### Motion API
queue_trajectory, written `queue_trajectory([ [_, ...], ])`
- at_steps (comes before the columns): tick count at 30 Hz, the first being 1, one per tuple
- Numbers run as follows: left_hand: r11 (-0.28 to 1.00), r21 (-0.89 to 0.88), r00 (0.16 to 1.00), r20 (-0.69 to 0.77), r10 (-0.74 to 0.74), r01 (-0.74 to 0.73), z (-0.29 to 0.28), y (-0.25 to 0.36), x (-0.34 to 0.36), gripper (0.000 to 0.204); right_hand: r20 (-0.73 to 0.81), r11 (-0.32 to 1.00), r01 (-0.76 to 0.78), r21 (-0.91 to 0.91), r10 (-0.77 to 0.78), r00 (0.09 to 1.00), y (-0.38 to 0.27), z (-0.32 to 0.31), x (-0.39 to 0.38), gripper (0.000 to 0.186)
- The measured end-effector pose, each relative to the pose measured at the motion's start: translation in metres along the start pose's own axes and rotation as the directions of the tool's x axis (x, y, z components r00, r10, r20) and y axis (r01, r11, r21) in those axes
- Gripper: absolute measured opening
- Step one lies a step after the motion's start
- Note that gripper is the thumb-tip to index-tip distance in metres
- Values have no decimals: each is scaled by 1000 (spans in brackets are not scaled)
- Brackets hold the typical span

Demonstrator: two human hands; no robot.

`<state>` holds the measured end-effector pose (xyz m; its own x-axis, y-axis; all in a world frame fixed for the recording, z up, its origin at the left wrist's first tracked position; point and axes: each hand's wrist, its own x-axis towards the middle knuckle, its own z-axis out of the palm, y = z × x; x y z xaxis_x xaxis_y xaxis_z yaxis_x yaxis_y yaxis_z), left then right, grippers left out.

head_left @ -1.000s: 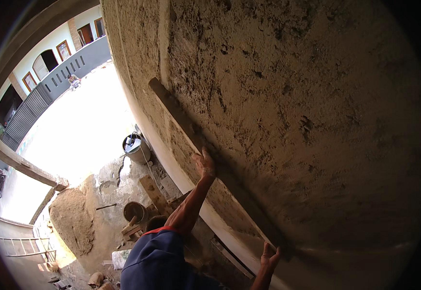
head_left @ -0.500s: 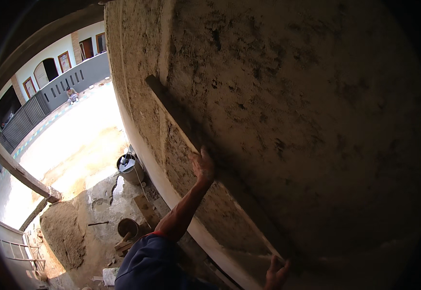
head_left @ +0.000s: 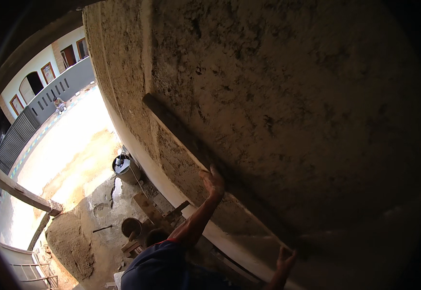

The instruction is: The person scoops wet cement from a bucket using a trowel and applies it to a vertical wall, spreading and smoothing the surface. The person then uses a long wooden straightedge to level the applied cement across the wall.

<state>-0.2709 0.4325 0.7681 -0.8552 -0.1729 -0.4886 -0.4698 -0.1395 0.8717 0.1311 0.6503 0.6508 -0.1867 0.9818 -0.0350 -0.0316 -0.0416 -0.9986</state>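
A long, straight wooden board (head_left: pixel 176 131) lies slantwise against a rough plastered wall (head_left: pixel 287 92). Its upper end is at the left, its lower end near the bottom right. My left hand (head_left: pixel 214 182) is closed around the board at about its middle, with the arm reaching up from below. At the lower end, my right hand (head_left: pixel 285 261) grips the board between thumb and fingers. Wet-looking, pitted plaster covers the wall above the board. A raised vertical band (head_left: pixel 147 48) runs down the wall near the board's upper end.
Below on the left stand a bucket (head_left: pixel 126 169) with pale contents and a smaller dark bucket (head_left: pixel 131 226). A sand heap (head_left: pixel 70 244) and a plank (head_left: pixel 147 208) lie on the ground. A wooden beam (head_left: pixel 22 191) crosses the left side. Across the street, a person (head_left: pixel 59 104) sits by a fence.
Both hands have moved the board downward along the wall. The view has shifted slightly too, and more of the ground below my left arm shows.
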Motion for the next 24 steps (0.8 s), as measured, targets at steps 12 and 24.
queue_trajectory([
  [12, 947, -71, 946, -116, 304, -313, -22, 142, 39, 57, 137, 834, -183, 521, 130, 982, -150, 133, -72, 46],
  [24, 971, 8, 960, -147, 237, -239, -25, 144, 51, 58, 608, -114, 658, -745, -523, 597, -148, 43, -62, 45],
])
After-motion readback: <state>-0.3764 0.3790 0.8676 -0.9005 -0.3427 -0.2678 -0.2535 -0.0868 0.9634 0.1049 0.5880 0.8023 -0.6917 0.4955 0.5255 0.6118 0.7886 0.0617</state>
